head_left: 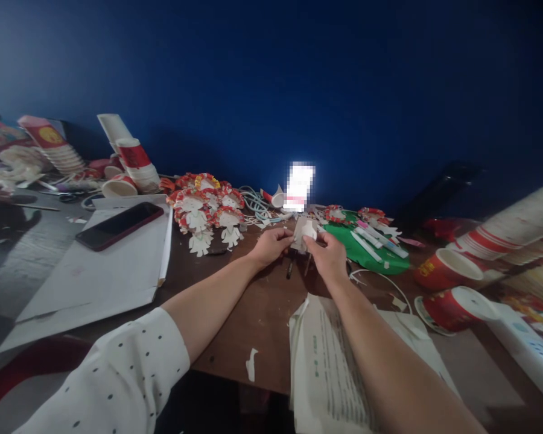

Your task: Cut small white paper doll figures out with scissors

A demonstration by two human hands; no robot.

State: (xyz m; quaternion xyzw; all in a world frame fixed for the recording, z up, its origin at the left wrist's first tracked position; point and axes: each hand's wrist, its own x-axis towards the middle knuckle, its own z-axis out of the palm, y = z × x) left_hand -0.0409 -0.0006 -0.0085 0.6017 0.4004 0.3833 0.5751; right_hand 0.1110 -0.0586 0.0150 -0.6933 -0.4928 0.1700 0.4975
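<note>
A small white paper cutout [308, 228] is pinched between both hands above the brown table. My left hand [273, 246] closes its thumb and fingers on the left edge. From the right, my right hand [330, 255] grips the lower right side. Just below them lies a dark pen-like stick [289, 269]. Behind the cutout glows a bright upright screen [299, 185], its content blurred out. White paper figures with red ruffled rims [199, 211] are heaped left of my hands. To the right, several markers [366, 242] rest on a green sheet [349, 246].
A dark phone [120, 225] lies on white card [99, 277] at the left. Stacked red-and-white paper cups [138, 164] stand near the blue wall. More cups [450, 268] crowd the right, beside a white power strip [525, 346]. A printed paper bag [326, 367] lies under my right forearm.
</note>
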